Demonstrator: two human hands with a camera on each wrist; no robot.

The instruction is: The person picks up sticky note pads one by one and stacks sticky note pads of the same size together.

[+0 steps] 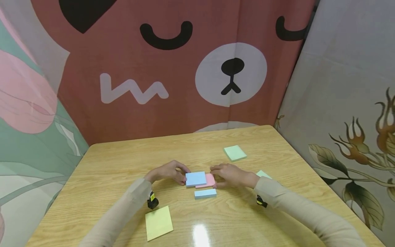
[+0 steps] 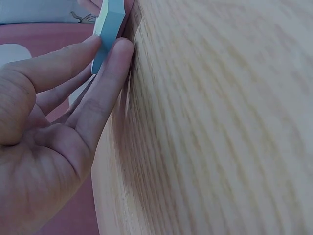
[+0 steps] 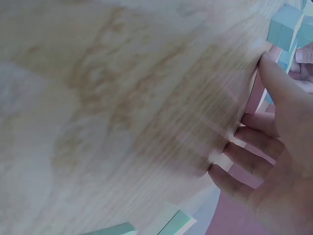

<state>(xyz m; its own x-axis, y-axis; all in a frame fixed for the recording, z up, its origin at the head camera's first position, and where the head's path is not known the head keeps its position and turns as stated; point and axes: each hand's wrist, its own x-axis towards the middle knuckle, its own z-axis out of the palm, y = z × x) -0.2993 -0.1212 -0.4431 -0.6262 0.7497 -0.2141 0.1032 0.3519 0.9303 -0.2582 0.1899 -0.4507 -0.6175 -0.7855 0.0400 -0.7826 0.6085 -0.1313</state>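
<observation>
A light blue sticky-note pad (image 1: 195, 178) lies partly over a pink sticky-note pad (image 1: 211, 180) near the middle of the table. My left hand (image 1: 171, 171) pinches the blue pad's left end between thumb and fingers; the left wrist view shows this blue pad (image 2: 111, 22) edge-on. At the pink pad's right end, my right hand (image 1: 229, 174) holds it with thumb and index finger. In the right wrist view the pink pad (image 3: 257, 95) shows between those fingertips, the other fingers touching the tabletop. A narrow light blue pad (image 1: 205, 194) sits just in front of both.
On the wooden table (image 1: 123, 161), a yellow pad (image 1: 158, 223) lies at the front left. One green pad (image 1: 235, 153) is at the back right, and another green pad (image 1: 263, 174) is partly hidden by the right forearm. Printed curtains (image 1: 172, 116) stand behind the table.
</observation>
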